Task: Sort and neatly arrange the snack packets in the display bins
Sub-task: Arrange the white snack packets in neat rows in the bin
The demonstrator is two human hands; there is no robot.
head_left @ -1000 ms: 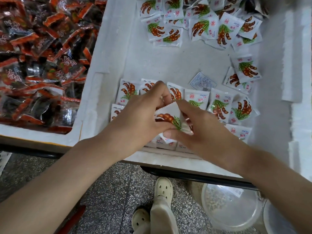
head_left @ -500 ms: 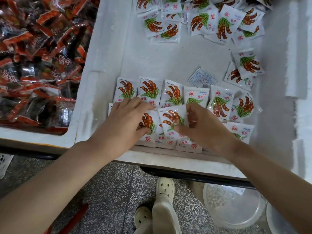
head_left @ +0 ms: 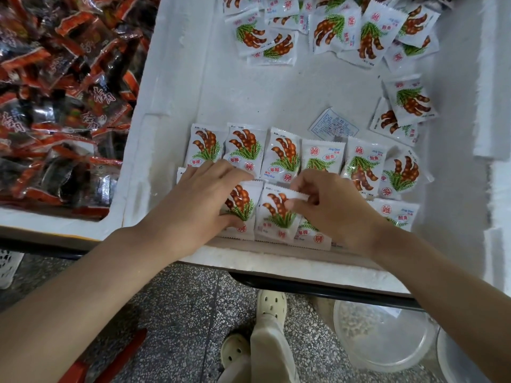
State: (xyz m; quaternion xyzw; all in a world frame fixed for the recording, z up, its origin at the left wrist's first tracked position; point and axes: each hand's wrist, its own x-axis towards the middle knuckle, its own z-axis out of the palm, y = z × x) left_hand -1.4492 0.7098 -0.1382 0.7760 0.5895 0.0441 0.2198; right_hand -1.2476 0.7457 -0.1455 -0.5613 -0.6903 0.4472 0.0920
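Packets (head_left: pixel 278 217) tight against bin (head_left: pixel 276 259) edge

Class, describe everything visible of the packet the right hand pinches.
The packet is a white, glossy pouch with crimped edges, printed with brown pods, green leaves and a red round mark. It lies in the near row of the white foam bin, neighbouring packets touching both sides. The right hand pinches its top edge.

Left hand (head_left: pixel 199 208) flat, palm down, fingers straight; right hand (head_left: pixel 334 214) curled, pinching packet (head_left: pixel 273 221) edge.
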